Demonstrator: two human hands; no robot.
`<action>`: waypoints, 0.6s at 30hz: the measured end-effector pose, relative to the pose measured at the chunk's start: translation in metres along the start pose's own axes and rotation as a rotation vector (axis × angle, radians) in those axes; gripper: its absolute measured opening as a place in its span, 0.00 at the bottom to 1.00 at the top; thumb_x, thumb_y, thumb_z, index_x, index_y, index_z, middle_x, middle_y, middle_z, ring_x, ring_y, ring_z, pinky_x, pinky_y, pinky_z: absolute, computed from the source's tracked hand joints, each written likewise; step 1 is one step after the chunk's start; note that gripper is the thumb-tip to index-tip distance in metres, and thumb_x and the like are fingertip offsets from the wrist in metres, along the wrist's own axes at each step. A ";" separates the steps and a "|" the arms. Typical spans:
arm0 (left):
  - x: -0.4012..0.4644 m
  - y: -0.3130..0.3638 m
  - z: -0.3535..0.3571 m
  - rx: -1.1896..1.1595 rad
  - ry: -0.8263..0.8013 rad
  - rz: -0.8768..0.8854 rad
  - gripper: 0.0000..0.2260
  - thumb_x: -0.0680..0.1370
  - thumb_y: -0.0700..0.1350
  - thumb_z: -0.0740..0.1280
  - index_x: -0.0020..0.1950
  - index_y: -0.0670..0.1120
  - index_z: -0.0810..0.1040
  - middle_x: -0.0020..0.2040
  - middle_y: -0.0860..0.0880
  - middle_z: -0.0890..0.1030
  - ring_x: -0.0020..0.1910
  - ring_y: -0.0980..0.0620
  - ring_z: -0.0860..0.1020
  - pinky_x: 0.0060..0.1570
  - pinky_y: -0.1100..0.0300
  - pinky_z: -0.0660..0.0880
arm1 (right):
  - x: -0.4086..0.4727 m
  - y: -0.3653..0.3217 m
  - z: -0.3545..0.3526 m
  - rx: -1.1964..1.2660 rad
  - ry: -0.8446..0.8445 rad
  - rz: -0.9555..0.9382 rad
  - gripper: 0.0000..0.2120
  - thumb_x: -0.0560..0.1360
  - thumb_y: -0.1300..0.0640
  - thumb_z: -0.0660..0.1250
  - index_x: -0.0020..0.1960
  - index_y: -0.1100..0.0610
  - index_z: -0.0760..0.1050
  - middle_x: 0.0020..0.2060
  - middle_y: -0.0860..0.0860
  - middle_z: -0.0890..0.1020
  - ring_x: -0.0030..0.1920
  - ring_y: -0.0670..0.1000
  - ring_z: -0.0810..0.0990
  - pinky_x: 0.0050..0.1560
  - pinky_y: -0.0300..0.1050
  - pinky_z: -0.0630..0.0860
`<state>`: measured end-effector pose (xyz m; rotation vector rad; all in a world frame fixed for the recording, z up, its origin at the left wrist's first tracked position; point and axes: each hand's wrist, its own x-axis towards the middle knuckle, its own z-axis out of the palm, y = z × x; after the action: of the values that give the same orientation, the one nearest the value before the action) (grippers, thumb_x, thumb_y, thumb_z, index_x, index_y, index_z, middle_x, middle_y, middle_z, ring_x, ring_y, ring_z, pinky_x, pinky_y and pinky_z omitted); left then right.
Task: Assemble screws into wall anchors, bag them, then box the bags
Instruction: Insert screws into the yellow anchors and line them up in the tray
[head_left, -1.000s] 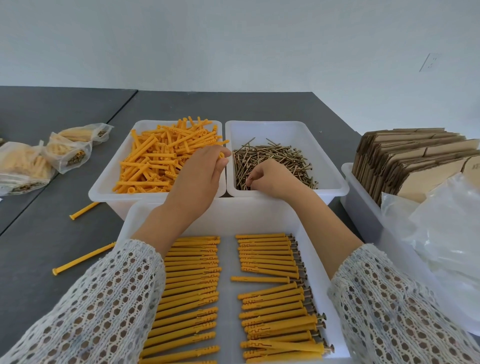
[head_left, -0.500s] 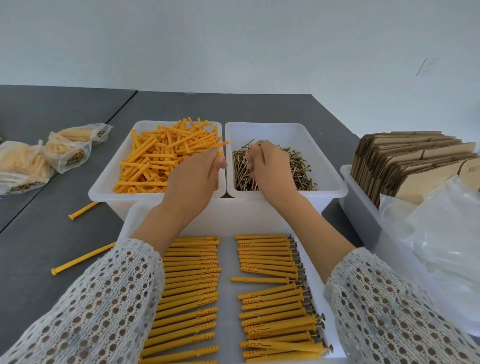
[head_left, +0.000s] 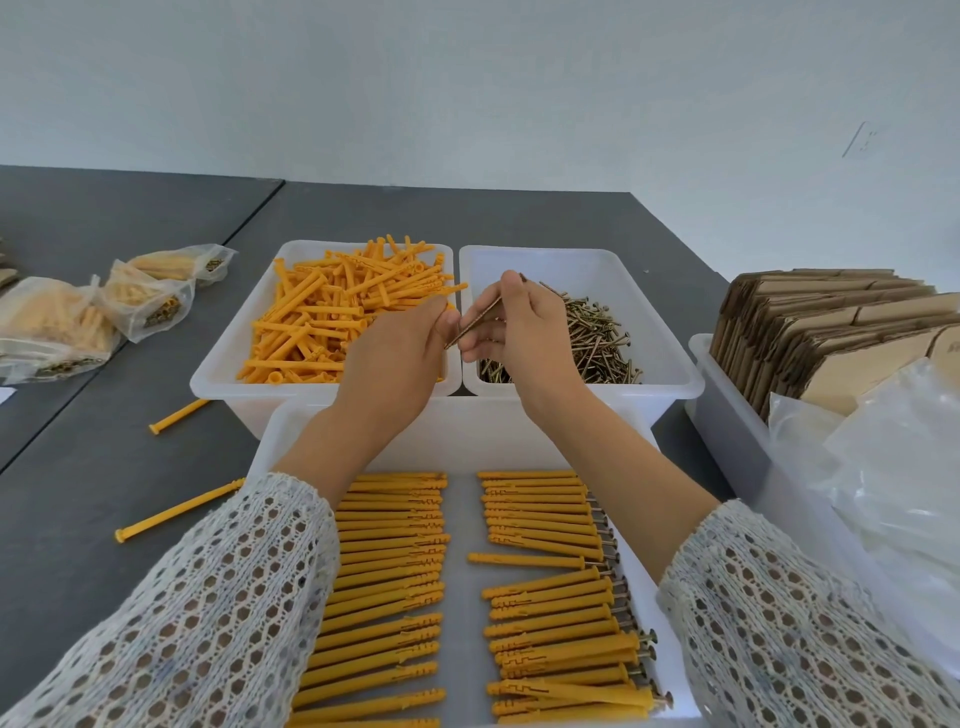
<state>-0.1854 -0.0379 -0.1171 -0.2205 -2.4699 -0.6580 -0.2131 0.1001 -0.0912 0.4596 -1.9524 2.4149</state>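
Three white plastic bins sit close together on the dark grey table (head_left: 78, 493). At 11 o'clock stands the bin of loose orange plastic wall anchors (head_left: 244, 343), heaped too thick to count. Touching its right side at 1 o'clock is the bin of loose brass-coloured screws (head_left: 670, 358), likewise uncountable. At 6 o'clock lies the near tray (head_left: 467, 431) holding two columns of finished orange anchors with screws in them (head_left: 545, 597): roughly twenty show in the left column and roughly twenty in the right, with the screw heads poking out at the right ends. One anchor in the right column lies apart in a gap between its neighbours.

Both hands meet above the seam between the two far bins, at 12 o'clock. The right hand (head_left: 524, 332) pinches one long brass screw (head_left: 475, 325) between thumb and fingers, the screw slanting down toward the left hand (head_left: 395, 358). The left hand's fingers are curled; whether they hold an anchor cannot be told, since the palm faces away. The screw's lower tip sits right at the left fingertips.

Two stray orange anchors (head_left: 176, 512) lie on the table at 9 o'clock, well apart from each other. Three clear plastic bags of packed anchors (head_left: 57, 327) rest at 10 o'clock. At 3 o'clock a fourth white bin (head_left: 727, 431) carries a stack of flattened brown cardboard boxes (head_left: 831, 332) and a pile of clear empty bags (head_left: 904, 467).
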 end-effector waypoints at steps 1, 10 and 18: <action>0.000 -0.001 0.000 -0.013 0.000 -0.002 0.15 0.86 0.50 0.53 0.41 0.47 0.69 0.31 0.53 0.71 0.30 0.54 0.68 0.29 0.57 0.61 | -0.001 0.000 0.001 -0.011 -0.010 0.006 0.23 0.86 0.56 0.50 0.38 0.62 0.74 0.31 0.58 0.80 0.27 0.53 0.77 0.28 0.42 0.77; 0.000 -0.001 0.001 -0.043 -0.058 0.044 0.17 0.86 0.51 0.52 0.46 0.47 0.75 0.32 0.52 0.74 0.32 0.53 0.72 0.30 0.54 0.66 | 0.005 -0.003 -0.009 0.103 0.203 -0.050 0.19 0.86 0.56 0.50 0.46 0.64 0.74 0.35 0.61 0.79 0.28 0.52 0.79 0.30 0.44 0.80; -0.001 -0.001 0.002 -0.048 -0.100 0.035 0.18 0.85 0.54 0.52 0.45 0.49 0.75 0.32 0.53 0.73 0.33 0.51 0.73 0.32 0.54 0.67 | 0.004 -0.002 -0.007 0.125 0.206 -0.027 0.18 0.86 0.58 0.52 0.43 0.62 0.73 0.35 0.60 0.79 0.29 0.51 0.79 0.31 0.44 0.80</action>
<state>-0.1858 -0.0378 -0.1188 -0.3211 -2.5409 -0.7082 -0.2186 0.1065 -0.0899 0.2258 -1.7104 2.4654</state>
